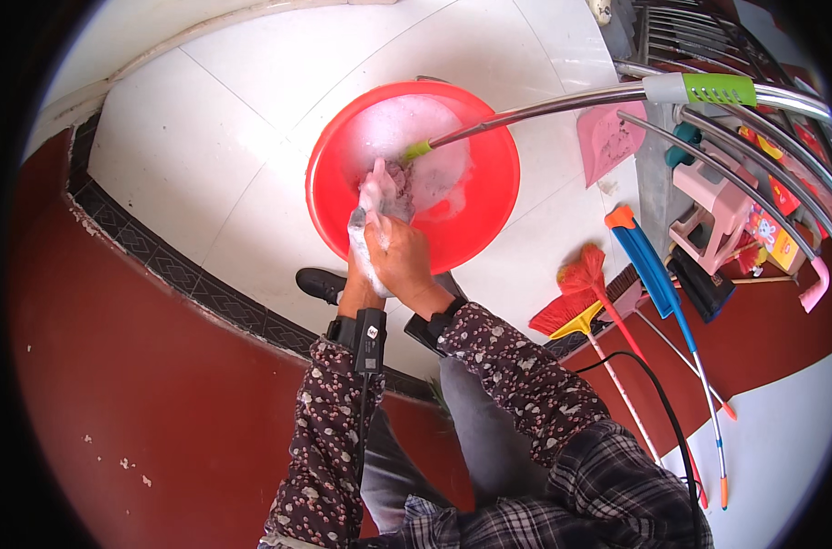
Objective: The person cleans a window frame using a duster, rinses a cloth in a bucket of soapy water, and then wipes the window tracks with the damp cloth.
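A red plastic basin (488,223) stands on the tiled floor, holding white suds (405,123). Inside it lies a soapy, greyish mop head (401,195), joined by a green connector (418,149) to a metal mop pole (546,108) that slants out to the right. Both of my hands are over the near side of the basin, pressed together around the foam-covered strands. My right hand (401,257) is closed around the bunch from the right. Foam coats my left hand (362,240), which lies along the left side; its fingers are partly hidden.
A pink dustpan (611,141) lies right of the basin. Beyond are a pink plastic stool (717,192), metal railings (690,34), red-bristled brooms (560,312) and a blue long-handled tool (645,264). A dark-tiled step edge (182,278) borders the red floor at left.
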The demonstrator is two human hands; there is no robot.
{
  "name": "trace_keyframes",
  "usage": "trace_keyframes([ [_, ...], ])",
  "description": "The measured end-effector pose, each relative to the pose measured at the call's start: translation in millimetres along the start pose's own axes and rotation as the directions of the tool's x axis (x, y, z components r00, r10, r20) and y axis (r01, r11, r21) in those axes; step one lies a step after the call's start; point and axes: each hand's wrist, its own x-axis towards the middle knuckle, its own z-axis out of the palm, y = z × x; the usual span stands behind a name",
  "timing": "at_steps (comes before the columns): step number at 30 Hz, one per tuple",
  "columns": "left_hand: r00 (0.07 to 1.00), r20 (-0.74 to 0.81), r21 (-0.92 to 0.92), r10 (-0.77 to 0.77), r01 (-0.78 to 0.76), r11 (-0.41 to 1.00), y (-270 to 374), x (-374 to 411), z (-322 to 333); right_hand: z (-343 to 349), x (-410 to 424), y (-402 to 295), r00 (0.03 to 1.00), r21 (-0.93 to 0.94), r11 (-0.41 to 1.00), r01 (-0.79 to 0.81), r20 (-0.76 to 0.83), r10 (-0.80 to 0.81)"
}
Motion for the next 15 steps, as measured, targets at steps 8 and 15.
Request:
trace_keyframes([
  [8,0.950,-0.298,0.476,-0.091,0.231,0.849,24,-21,58,-9,22,33,0.965,-0.257,0.930,0.262,0.036,-0.262],
  [15,0.954,-0.287,0.483,0.091,0.062,0.873,28,-39,62,-60,40,86,0.989,-0.580,0.805,0.126,0.006,-0.150],
])
